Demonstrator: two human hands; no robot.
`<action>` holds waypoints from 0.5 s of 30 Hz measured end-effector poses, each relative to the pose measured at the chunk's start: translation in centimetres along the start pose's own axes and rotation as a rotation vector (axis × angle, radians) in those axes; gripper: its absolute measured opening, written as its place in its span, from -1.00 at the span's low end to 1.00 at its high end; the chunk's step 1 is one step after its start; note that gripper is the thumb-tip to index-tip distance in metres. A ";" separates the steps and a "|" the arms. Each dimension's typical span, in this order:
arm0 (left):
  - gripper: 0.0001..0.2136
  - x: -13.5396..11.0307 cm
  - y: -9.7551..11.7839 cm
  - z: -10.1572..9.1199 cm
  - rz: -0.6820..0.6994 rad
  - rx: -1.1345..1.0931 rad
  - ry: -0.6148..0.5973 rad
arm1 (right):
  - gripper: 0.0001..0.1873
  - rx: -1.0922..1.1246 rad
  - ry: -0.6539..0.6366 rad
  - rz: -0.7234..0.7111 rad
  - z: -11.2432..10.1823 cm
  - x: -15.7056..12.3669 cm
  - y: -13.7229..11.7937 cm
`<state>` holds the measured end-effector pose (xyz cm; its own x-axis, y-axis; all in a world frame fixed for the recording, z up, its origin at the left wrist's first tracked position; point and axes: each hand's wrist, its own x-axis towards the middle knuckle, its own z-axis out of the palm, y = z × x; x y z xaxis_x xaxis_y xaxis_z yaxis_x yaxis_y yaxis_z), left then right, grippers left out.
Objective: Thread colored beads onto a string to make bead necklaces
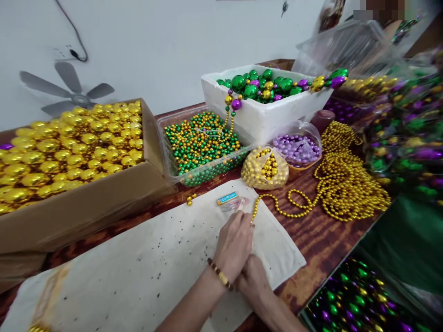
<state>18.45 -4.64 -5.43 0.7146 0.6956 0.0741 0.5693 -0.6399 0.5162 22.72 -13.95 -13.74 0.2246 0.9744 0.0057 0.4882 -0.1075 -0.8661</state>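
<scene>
My left hand, with a beaded bracelet on its wrist, reaches forward over a spotted white cloth. Its fingers are pressed together at the end of a gold bead strand, which runs right into a big heap of gold strands. A small lighter with a blue label lies just ahead of the fingertips. My right hand rests on the cloth, tucked under the left wrist, and its fingers are hidden.
A cardboard box of large gold balls stands at the left. Behind the cloth are a clear tray of green and gold beads, a white foam box of green and purple balls, and bags of gold beads and purple beads. Bagged bead necklaces pile up at the right.
</scene>
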 end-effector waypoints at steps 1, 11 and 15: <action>-0.85 1.2 0.4 0.6 -0.012 0.074 -0.053 | -0.81 -0.029 -0.001 -0.008 0.2 -0.1 0.1; -0.84 3.9 -0.3 4.0 -0.080 0.415 -0.203 | -0.86 -0.183 0.006 -0.072 2.0 0.1 1.3; -0.84 3.1 -0.3 2.9 -0.100 0.447 -0.239 | -0.90 -0.176 0.015 -0.098 2.0 0.2 1.2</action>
<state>21.62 -3.23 -7.80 0.6913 0.6997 -0.1806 0.7201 -0.6878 0.0919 21.68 -13.51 -15.82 0.1812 0.9789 0.0943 0.6477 -0.0467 -0.7604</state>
